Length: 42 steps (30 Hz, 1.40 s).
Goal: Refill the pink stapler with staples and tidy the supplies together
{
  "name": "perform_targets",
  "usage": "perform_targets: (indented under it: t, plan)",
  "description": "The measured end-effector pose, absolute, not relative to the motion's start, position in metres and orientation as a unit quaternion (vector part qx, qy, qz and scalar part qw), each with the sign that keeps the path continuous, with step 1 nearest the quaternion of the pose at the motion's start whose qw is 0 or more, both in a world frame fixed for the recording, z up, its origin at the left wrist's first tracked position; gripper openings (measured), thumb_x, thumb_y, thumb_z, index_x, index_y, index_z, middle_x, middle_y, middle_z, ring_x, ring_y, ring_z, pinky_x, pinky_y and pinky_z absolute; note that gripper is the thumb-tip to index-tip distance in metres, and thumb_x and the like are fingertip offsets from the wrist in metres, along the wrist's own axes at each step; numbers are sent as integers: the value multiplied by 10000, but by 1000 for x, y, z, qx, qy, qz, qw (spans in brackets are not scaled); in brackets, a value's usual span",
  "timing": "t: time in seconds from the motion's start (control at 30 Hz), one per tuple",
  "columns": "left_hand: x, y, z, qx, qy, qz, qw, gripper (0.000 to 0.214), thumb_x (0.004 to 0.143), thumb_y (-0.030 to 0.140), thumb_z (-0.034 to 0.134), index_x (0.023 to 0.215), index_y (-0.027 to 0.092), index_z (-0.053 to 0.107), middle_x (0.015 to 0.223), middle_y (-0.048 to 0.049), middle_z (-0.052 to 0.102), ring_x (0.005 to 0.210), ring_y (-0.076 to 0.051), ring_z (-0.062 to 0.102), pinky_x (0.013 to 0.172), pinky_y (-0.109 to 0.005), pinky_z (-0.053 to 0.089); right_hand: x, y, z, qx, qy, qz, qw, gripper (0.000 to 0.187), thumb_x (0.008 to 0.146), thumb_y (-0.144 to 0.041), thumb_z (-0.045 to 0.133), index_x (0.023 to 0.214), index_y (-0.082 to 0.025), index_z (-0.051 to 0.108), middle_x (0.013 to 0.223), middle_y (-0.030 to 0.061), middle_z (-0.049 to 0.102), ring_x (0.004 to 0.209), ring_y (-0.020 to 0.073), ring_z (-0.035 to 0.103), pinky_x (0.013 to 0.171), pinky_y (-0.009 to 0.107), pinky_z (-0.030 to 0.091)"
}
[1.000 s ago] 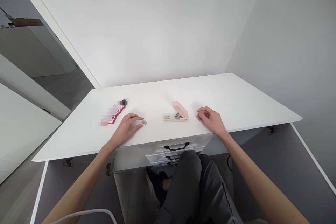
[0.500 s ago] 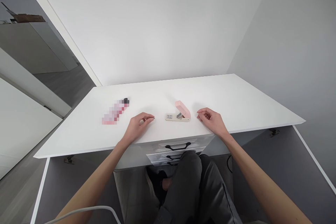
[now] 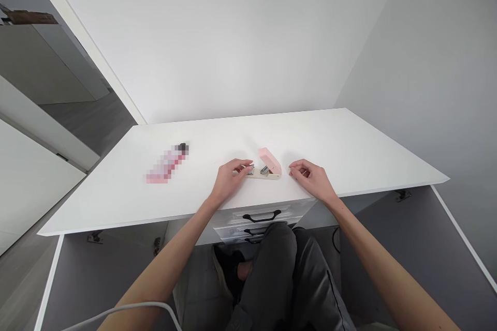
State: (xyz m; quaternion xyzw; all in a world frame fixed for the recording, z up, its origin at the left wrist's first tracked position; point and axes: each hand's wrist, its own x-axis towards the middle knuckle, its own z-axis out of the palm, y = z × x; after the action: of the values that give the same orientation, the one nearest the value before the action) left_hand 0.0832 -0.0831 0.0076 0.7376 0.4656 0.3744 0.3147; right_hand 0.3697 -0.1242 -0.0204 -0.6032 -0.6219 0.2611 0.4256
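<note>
A pink stapler lies with its lid raised on the white desk, near the front edge. My left hand is at the stapler's left end, its fingertips pinched on a small grey piece that touches the beige base. Just right of the stapler, my right hand rests on the desk. Its fingers are curled in with nothing visible in them.
A pink and red packet, blurred, lies on the left of the desk with a small black thing at its far end. Under the desk are drawers with black handles, my legs, and a white cable.
My left hand picked up the small grey piece from the desk and carried it right, to the stapler's left end. The right hand stayed where it was.
</note>
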Motion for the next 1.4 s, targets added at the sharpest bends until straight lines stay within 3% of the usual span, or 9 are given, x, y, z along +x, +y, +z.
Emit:
perform_targets:
  t: [0.23, 0.6, 1.4]
  plan:
    - [103, -77, 5, 754, 450, 366, 307, 261, 959, 411, 606, 1077, 280, 799, 1109, -38, 772, 941, -206, 690, 802, -337, 549, 370, -122, -21, -611, -626, 249, 417, 229, 884, -409, 601, 971, -248, 738, 892, 50, 782, 730, 207, 637, 674, 339, 484]
    - [109, -73, 1, 786, 426, 342, 289, 241, 979, 380, 611, 1092, 274, 796, 1125, -43, 766, 990, -217, 683, 880, -358, 544, 367, -123, -16, -622, -626, 244, 401, 214, 887, -405, 600, 939, -255, 745, 895, 44, 774, 721, 202, 627, 653, 331, 461]
    - [113, -73, 4, 776, 417, 345, 322, 209, 963, 368, 633, 1047, 273, 798, 1105, -33, 754, 926, -189, 676, 850, -333, 539, 368, -121, -17, -621, -628, 239, 403, 221, 885, -411, 601, 949, -252, 741, 885, 38, 766, 721, 194, 619, 665, 327, 467]
